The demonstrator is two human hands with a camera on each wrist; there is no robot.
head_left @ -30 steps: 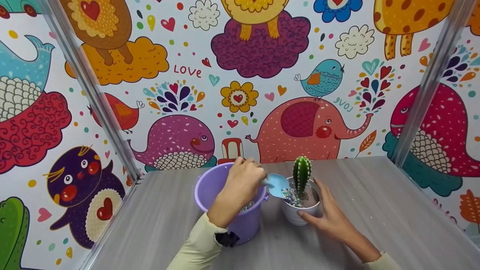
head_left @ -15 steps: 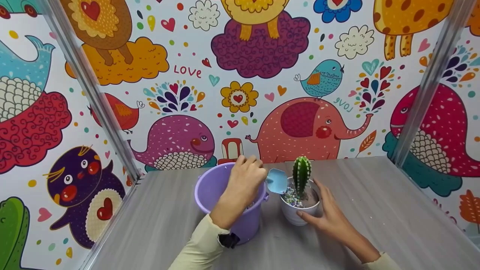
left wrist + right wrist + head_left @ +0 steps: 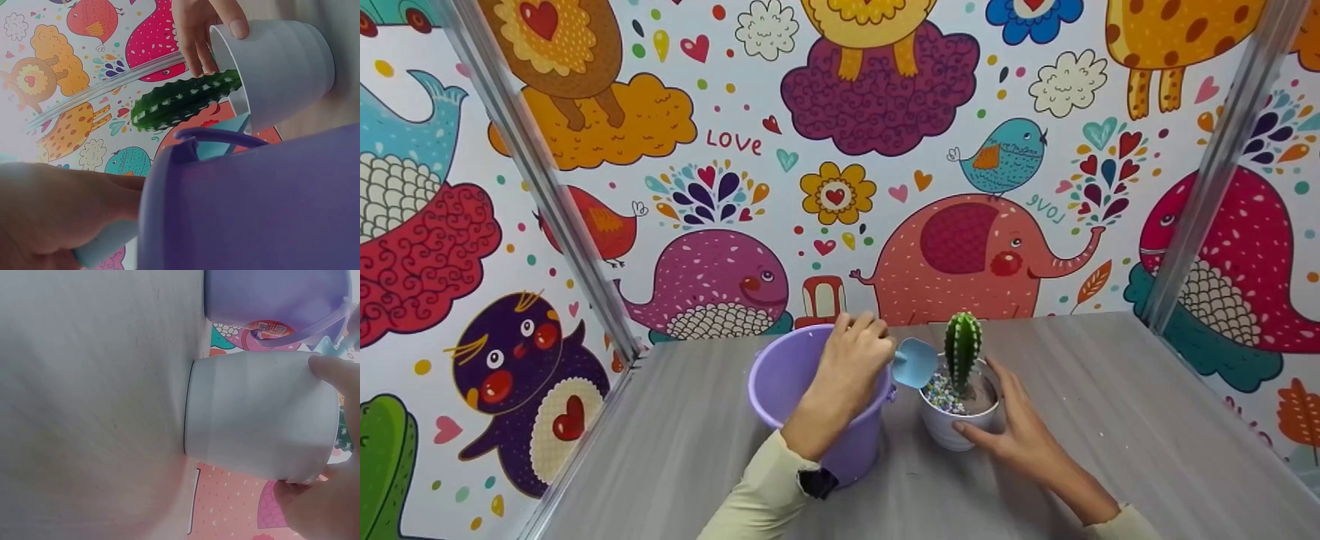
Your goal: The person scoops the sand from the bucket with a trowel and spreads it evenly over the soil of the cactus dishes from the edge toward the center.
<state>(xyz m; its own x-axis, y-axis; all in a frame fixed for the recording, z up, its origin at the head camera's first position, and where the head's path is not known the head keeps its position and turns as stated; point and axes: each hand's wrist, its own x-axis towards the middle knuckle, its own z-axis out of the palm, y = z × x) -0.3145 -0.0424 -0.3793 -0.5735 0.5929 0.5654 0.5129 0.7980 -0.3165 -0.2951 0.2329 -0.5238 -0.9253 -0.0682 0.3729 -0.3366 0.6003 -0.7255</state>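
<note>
My left hand point(image 3: 851, 364) grips the handle of a light blue shovel point(image 3: 915, 364) above the purple bucket's right rim. The shovel's blade is bare, tilted at the left rim of a white flowerpot point(image 3: 949, 431). In that pot stands a green cactus point(image 3: 962, 352) with pale spine tufts. Small multicoloured pebbles point(image 3: 946, 394) cover the soil on its left side; brown soil shows on the right. My right hand point(image 3: 1024, 427) holds the pot from the right, thumb at the front near the rim. In the left wrist view the purple bucket point(image 3: 259, 208) hides part of the shovel.
The bucket stands left of the pot on a grey wood-grain table point(image 3: 675, 442), its inside partly hidden by my left forearm. A white wall with cartoon animals point(image 3: 960, 262) closes off the back. Metal corner posts point(image 3: 1192, 195) rise at both sides.
Pebbles that lay on the shovel's blade have slid into the pot's left side. The shovel has tilted, and my left hand has shifted slightly. My right hand keeps its hold on the pot.
</note>
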